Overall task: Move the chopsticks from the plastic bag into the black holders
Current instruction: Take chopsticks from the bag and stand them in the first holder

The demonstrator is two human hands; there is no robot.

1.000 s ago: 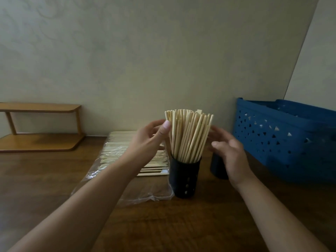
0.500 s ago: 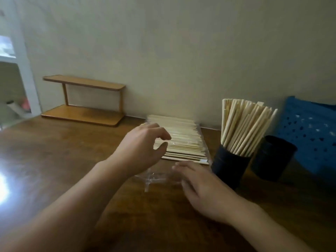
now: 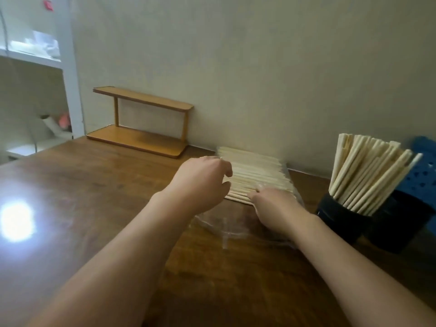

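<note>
A flat stack of pale wooden chopsticks [image 3: 257,172] lies inside a clear plastic bag [image 3: 226,232] on the table, near the wall. My left hand [image 3: 203,180] hovers at the stack's left end, fingers loosely curled and holding nothing. My right hand [image 3: 274,207] reaches into the bag's mouth with its fingertips flat on the nearest chopsticks. To the right stands a black holder [image 3: 339,219] packed with upright chopsticks [image 3: 368,178]. A second black holder [image 3: 401,224] sits just right of it; its inside is hidden.
A blue perforated basket [image 3: 424,175] stands at the far right behind the holders. A small wooden two-tier shelf [image 3: 141,121] sits against the wall at the back left. White shelving [image 3: 68,67] rises at the left edge. The brown wooden table [image 3: 94,197] shows a bright glare spot.
Both hands left the full holder and moved left to the bag. The right hand has slid forward onto the chopsticks; the left has come down at the stack's left end. The view turned left.
</note>
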